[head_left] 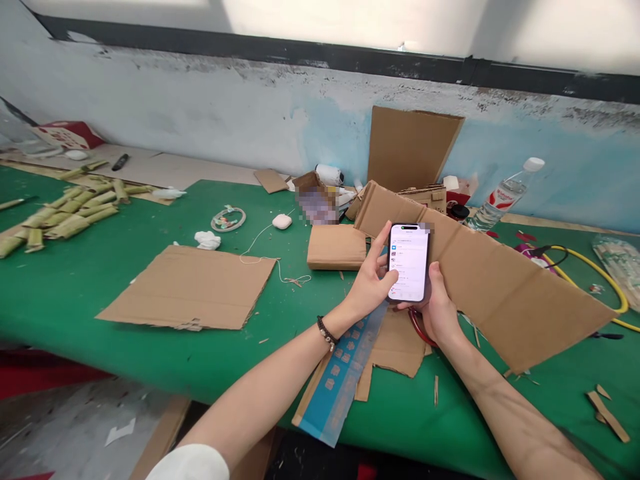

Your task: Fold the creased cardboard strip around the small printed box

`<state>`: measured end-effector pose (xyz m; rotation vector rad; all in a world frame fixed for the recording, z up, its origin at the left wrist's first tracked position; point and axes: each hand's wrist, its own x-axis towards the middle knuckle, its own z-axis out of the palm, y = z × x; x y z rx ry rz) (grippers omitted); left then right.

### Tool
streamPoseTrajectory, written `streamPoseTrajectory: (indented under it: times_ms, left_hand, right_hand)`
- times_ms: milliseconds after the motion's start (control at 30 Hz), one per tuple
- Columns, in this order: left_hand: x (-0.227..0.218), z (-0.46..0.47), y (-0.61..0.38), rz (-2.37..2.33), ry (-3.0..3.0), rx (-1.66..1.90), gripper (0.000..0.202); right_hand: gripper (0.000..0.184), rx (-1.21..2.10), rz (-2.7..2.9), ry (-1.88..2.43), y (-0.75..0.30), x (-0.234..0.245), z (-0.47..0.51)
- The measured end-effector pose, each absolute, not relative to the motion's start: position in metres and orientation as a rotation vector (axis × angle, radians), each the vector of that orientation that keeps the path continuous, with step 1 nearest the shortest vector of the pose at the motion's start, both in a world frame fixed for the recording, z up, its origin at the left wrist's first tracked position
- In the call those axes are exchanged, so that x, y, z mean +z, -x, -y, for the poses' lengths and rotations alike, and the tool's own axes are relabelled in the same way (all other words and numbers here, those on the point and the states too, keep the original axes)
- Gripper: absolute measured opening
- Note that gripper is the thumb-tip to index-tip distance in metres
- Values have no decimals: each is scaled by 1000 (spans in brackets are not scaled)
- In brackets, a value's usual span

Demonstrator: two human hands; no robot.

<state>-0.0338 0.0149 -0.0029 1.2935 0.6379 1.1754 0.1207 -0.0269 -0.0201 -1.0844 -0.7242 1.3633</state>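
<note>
Both my hands hold a smartphone (411, 257) upright over the green table, its lit screen showing a list. My left hand (373, 277) grips the phone's left side, with the thumb over the screen. Around the lower right of the phone is my right hand (440, 307), its thumb beside the edge. Behind the phone a long folded cardboard strip (500, 280) slants down to the right. Below my hands lie a blue printed plastic strip (340, 373) and torn cardboard pieces (400, 343). A red curved handle (420, 327) shows partly under my right hand.
A flat cardboard sheet (190, 287) lies left on the table, near a white earbud case (282, 221) with a string. Cut plant stalks (75, 210) are piled far left. A water bottle (503, 197) leans at the back right, near a yellow cable (613, 283).
</note>
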Motion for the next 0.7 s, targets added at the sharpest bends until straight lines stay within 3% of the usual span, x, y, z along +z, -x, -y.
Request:
streamPoseTrajectory:
  times_ms: [267,700]
  left_hand:
    - [-5,-16,35,-648,-1267,1148,94]
    - [-7,-16,35,-698,-1276,1169,87]
  right_hand:
    - [67,1357,728,1078,-121,-20,26]
    - [69,1351,723,1080,-120,-18,27]
